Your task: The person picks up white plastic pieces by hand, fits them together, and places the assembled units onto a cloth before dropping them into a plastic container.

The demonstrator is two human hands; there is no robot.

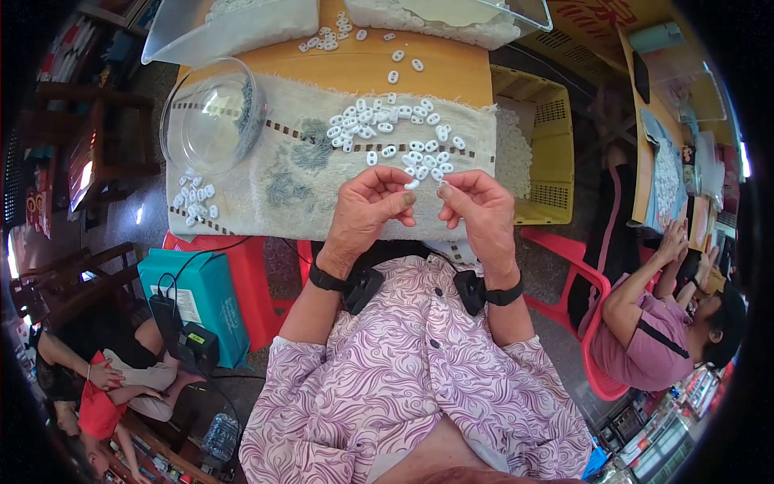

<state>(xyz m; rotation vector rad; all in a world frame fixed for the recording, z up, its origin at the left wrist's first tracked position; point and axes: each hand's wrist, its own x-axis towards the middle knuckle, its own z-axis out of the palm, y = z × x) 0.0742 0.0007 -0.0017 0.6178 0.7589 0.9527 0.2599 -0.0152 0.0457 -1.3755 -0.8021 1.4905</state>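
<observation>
White piece [412,185] sits in the left hand [372,208], pinched at thumb and fingertips above the right half of the cloth [230,181], toward its near edge. Right hand [485,206], close beside it, has thumb and forefinger pressed together; whether anything is between them I cannot tell. Handling estimate: very light, rigid, probably moulded plastic; smooth, so liable to slip or spin under a hard squeeze; breakage unlikely. Best hold: the long sides, leaving the end clear. Around: a pile of two-holed white pieces [355,121] spreads toward the cloth's far right corner, its nearest members just beyond the fingertips and likely to be nudged. Fine grey bits [316,141] lie mid-cloth, easily scattered by a sleeve. A clear round bowl [181,105] occupies the far left corner; a small cluster [196,200] lies at the near left. A yellow crate [558,149] stands just beside the table's [451,81] right edge, limiting elbow room there.
</observation>
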